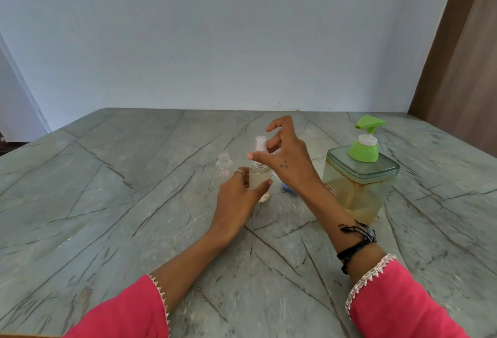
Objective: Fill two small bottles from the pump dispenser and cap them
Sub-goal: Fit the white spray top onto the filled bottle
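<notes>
The filled small bottle [259, 181] stands upright on the desk [134, 176], its long axis vertical, directly under the right hand [287, 154]. That is the relation the capping turns on: the white spray cap [260, 145] sits on the neck in line with the bottle, and the right hand reaches it from above and to the right, thumb and a finger around the cap's base while the other fingers arch loosely above. Whether the cap is fully screwed home I cannot tell.

The left hand [239, 192] grips the bottle's body from the left, fingers and thumb wrapped around it, holding it steady. It is the nearer hand to the second bottle [223, 167], which stands just beside and behind on the left, open-necked, clear and seemingly empty.

Both bottles are thin clear plastic, round-shouldered; the held one shows pale yellowish liquid. A blue object [285, 186], mostly hidden behind the right wrist, may be the other cap. The pump dispenser [360, 179] stands to the right, a squarish translucent tub about half full of yellow liquid, with a glossy green pump head [369, 122]. The desk is matte grey-green stone with dark veins.
</notes>
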`<state>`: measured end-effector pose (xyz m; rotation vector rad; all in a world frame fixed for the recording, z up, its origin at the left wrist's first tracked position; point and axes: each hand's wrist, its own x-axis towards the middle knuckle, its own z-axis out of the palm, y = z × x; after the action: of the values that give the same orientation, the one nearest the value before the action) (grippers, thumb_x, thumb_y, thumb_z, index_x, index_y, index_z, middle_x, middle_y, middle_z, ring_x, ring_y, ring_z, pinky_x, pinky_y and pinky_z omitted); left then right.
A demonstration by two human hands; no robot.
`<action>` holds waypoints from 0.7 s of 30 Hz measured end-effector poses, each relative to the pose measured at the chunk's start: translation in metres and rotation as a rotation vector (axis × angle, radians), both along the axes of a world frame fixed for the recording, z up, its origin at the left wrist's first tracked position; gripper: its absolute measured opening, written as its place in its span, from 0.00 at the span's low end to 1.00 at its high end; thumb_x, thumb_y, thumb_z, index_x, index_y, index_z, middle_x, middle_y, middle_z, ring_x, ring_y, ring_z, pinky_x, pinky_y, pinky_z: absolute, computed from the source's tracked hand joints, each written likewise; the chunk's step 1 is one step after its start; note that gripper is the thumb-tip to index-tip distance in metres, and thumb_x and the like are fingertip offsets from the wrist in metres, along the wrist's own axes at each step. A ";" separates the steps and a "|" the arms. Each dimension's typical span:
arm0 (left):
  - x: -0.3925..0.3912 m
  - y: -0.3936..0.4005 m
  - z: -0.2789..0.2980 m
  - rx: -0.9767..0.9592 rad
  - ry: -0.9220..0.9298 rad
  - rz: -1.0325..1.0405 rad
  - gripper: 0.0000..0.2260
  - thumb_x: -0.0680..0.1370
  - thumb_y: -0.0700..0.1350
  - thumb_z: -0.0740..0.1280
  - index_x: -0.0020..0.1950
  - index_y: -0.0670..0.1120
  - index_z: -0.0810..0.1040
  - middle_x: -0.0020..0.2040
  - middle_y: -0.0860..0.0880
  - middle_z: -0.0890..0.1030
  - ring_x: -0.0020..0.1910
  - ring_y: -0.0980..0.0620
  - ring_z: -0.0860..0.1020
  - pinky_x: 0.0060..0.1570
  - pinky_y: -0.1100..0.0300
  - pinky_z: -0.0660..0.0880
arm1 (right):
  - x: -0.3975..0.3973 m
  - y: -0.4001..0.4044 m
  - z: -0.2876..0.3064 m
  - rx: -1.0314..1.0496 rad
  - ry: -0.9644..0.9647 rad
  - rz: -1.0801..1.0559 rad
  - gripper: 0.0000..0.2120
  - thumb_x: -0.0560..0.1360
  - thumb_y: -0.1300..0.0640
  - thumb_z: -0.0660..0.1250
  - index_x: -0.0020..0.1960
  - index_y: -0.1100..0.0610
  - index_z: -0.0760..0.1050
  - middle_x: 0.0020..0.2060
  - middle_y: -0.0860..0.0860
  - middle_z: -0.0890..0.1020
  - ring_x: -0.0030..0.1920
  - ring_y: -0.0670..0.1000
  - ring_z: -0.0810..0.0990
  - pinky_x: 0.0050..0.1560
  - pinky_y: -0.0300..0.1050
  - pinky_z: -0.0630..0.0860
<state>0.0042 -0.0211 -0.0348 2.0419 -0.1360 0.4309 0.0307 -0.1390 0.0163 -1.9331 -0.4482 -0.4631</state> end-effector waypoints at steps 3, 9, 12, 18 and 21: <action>-0.002 0.000 0.001 0.001 0.002 -0.008 0.12 0.75 0.52 0.68 0.55 0.51 0.73 0.42 0.60 0.75 0.39 0.64 0.74 0.37 0.76 0.70 | -0.001 0.001 -0.002 0.007 0.024 -0.015 0.28 0.66 0.52 0.78 0.56 0.48 0.62 0.39 0.46 0.75 0.42 0.44 0.75 0.41 0.30 0.69; -0.001 0.001 0.001 -0.040 0.016 -0.041 0.13 0.75 0.51 0.68 0.56 0.49 0.75 0.48 0.54 0.80 0.45 0.58 0.79 0.43 0.68 0.75 | -0.003 -0.003 0.000 0.176 0.180 0.165 0.26 0.75 0.62 0.68 0.66 0.48 0.61 0.58 0.53 0.79 0.60 0.52 0.77 0.55 0.40 0.71; -0.001 0.002 0.000 -0.048 0.015 -0.050 0.10 0.74 0.51 0.68 0.52 0.50 0.74 0.44 0.55 0.80 0.43 0.60 0.79 0.43 0.67 0.75 | -0.009 -0.004 -0.001 0.066 0.176 0.135 0.28 0.74 0.65 0.67 0.69 0.51 0.60 0.51 0.61 0.83 0.53 0.56 0.81 0.52 0.42 0.75; 0.000 0.000 -0.002 -0.013 0.007 -0.033 0.08 0.74 0.52 0.68 0.48 0.53 0.71 0.39 0.56 0.77 0.38 0.59 0.76 0.41 0.66 0.74 | -0.015 0.002 -0.003 -0.034 0.145 -0.041 0.35 0.67 0.57 0.77 0.66 0.50 0.59 0.42 0.49 0.76 0.44 0.47 0.76 0.37 0.32 0.70; 0.000 -0.001 -0.003 0.015 -0.014 -0.014 0.08 0.75 0.51 0.68 0.47 0.48 0.74 0.32 0.53 0.71 0.30 0.58 0.69 0.30 0.72 0.67 | -0.016 0.006 -0.008 -0.053 0.205 0.016 0.41 0.67 0.57 0.77 0.69 0.47 0.54 0.56 0.51 0.71 0.59 0.51 0.70 0.52 0.41 0.67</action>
<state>0.0037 -0.0218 -0.0375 2.0516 -0.1623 0.4369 0.0149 -0.1334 0.0083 -2.0024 -0.3452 -0.2413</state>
